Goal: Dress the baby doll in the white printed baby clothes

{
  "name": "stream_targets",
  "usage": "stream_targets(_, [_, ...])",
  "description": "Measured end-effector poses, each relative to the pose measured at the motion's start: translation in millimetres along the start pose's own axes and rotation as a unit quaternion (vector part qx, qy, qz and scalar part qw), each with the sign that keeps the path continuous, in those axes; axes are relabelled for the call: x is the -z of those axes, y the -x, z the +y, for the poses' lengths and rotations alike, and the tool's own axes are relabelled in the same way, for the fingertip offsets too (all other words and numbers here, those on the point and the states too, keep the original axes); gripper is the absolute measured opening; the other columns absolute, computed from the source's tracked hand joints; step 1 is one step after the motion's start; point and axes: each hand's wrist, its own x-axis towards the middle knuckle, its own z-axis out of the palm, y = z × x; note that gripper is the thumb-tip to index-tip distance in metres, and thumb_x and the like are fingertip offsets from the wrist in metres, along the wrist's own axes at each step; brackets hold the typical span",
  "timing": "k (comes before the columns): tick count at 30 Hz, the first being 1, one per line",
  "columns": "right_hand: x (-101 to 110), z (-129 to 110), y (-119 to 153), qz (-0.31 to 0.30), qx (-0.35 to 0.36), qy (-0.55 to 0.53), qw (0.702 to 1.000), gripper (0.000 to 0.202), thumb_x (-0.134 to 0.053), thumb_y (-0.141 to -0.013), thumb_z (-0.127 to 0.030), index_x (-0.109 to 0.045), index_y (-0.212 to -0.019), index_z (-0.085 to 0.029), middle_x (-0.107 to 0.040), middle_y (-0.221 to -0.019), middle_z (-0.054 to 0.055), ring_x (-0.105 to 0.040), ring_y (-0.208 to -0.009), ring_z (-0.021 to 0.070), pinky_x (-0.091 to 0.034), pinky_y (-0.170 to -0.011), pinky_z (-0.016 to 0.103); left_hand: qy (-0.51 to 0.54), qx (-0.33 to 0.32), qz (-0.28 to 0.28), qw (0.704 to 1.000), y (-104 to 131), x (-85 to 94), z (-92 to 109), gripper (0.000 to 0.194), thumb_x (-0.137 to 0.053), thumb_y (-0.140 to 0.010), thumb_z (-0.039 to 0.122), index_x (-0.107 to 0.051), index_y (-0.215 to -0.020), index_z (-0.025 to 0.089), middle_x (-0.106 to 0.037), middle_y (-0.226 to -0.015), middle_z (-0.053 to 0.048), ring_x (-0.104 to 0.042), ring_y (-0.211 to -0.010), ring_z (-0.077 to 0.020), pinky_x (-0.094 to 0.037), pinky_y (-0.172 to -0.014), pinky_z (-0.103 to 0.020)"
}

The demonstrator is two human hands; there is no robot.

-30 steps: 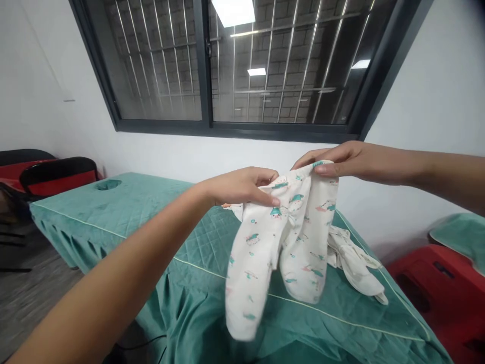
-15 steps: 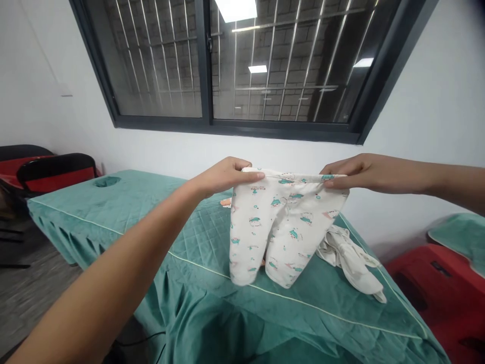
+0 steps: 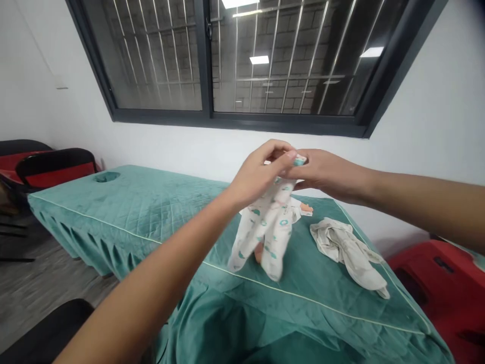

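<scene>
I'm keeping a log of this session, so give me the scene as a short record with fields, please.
Left hand: left hand grips the top of small patterned pants
Right hand: right hand holds the same top, close beside the left
Pants: white with green print, legs hanging down
Behind pants: doll, mostly hidden
Right of pants: crumpled white garment
Surface: green-covered bed with a round hole near its far left end
Background: barred window

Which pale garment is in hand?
The white pants with teal print, held at the top by left hand and right hand. The crumpled off-white garment lies on the green massage bed; the white sleeve behind is on the doll.
</scene>
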Motion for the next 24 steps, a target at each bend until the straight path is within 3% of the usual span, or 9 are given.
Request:
stream_targets(2, [-13.7,-1.0,-6.1,0.042,0.009,-0.023,0.999,0.029,-0.081,-0.07,-0.037,-0.068,-0.088,-0.018,-0.068,-0.085,0.006,-0.064,-0.081,0.0223,-0.054,-0.072,0.036,0.014,-0.006,0.054,0.998,8.0,-9.9,-8.8,0.032,-0.061,-0.088,0.038,-0.056,-0.116,0.024,-0.062,-0.119,-0.005,-0.056,-0.113,-0.0199,-0.046,-0.095,-0.032])
stream_targets(5, [-27.6,0.4,-18.8,0.075,0.014,-0.073,0.994,0.018,-0.075,-0.073,-0.028,-0.063,-0.081,-0.017,-0.065,-0.079,0.005,-0.063,-0.073,0.0193,-0.052,-0.065,0.032,-0.003,0.069,0.148,0.987,27.9,-22.1,-34.4,0.062,-0.075,-0.074,0.032,-0.048,-0.13,0.024,-0.053,-0.136,-0.009,-0.051,-0.124,-0.0246,-0.045,-0.1,-0.036])
stream_targets(9, [-30.7,16.9,-44.6,0.087,0.03,-0.083,0.992,0.015,-0.071,-0.075,-0.025,-0.059,-0.08,-0.018,-0.062,-0.076,0.003,-0.061,-0.068,0.0164,-0.051,-0.061,0.028,0.039,0.213,0.092,0.972,72.3,-38.0,-75.2,0.031,-0.064,-0.08,0.026,-0.063,-0.109,0.015,-0.069,-0.107,-0.008,-0.063,-0.1,-0.0238,-0.049,-0.091,-0.035])
stream_targets(13, [-28.6,72.7,-71.1,0.097,-0.023,-0.065,0.993,0.019,-0.07,-0.074,-0.029,-0.059,-0.085,-0.018,-0.064,-0.078,0.004,-0.063,-0.072,0.0186,-0.054,-0.066,0.031,0.072,0.31,0.169,0.933,126.9,-47.0,-97.0,0.037,-0.064,-0.081,0.04,-0.063,-0.111,0.017,-0.069,-0.092,-0.004,-0.062,-0.075,-0.0181,-0.051,-0.069,-0.03])
stream_targets(16, [-48.1,131.3,-74.5,0.039,-0.111,-0.028,0.993,0.025,-0.067,-0.078,-0.037,-0.063,-0.092,-0.018,-0.069,-0.088,0.007,-0.066,-0.08,0.0212,-0.055,-0.067,0.032,0.018,0.32,0.224,0.92,155.9,-39.4,-99.0,0.028,-0.064,-0.082,0.042,-0.066,-0.094,0.016,-0.067,-0.089,-0.004,-0.059,-0.073,-0.0166,-0.05,-0.069,-0.029])
stream_targets(19, [-90.7,177.6,-59.4,-0.057,-0.115,0.027,0.991,0.031,-0.06,-0.084,-0.047,-0.064,-0.09,-0.018,-0.07,-0.087,0.006,-0.064,-0.074,0.0185,-0.051,-0.058,0.026,-0.063,0.254,0.291,0.92,167.2,-21.4,-95.5,0.02,-0.07,-0.076,0.035,-0.067,-0.086,0.017,-0.063,-0.107,-0.006,-0.061,-0.094,-0.0193,-0.049,-0.085,-0.031])
stream_targets(21, [-120.7,193.6,-45.5,-0.157,-0.129,0.05,0.978,0.029,-0.058,-0.085,-0.047,-0.06,-0.092,-0.019,-0.067,-0.076,0.002,-0.061,-0.061,0.0154,-0.048,-0.051,0.024,-0.068,0.24,0.319,0.914,166.8,-9.1,-94.4,0.024,-0.072,-0.073,0.032,-0.067,-0.093,0.019,-0.062,-0.116,-0.006,-0.06,-0.099,-0.0195,-0.048,-0.087,-0.03])
stream_targets(22, [-132.6,197.2,-40.1,-0.211,-0.122,0.049,0.969,0.025,-0.057,-0.086,-0.044,-0.059,-0.093,-0.02,-0.067,-0.073,0.001,-0.06,-0.058,0.0143,-0.048,-0.051,0.024,-0.058,0.251,0.325,0.91,164.9,-4.0,-95.7,0.027,-0.072,-0.073,0.031,-0.067,-0.097,0.02,-0.064,-0.113,-0.005,-0.061,-0.096,-0.0189,-0.048,-0.086,-0.03])
stream_targets(24, [-145.4,198.5,-36.9,-0.253,-0.091,0.062,0.961,0.017,-0.058,-0.085,-0.036,-0.059,-0.093,-0.022,-0.067,-0.073,0.0,-0.06,-0.058,0.0141,-0.05,-0.057,0.026,-0.037,0.291,0.334,0.896,159.4,3.9,-104.1,0.026,-0.072,-0.074,0.033,-0.065,-0.095,0.019,-0.067,-0.097,-0.003,-0.062,-0.085,-0.0173,-0.049,-0.079,-0.029])
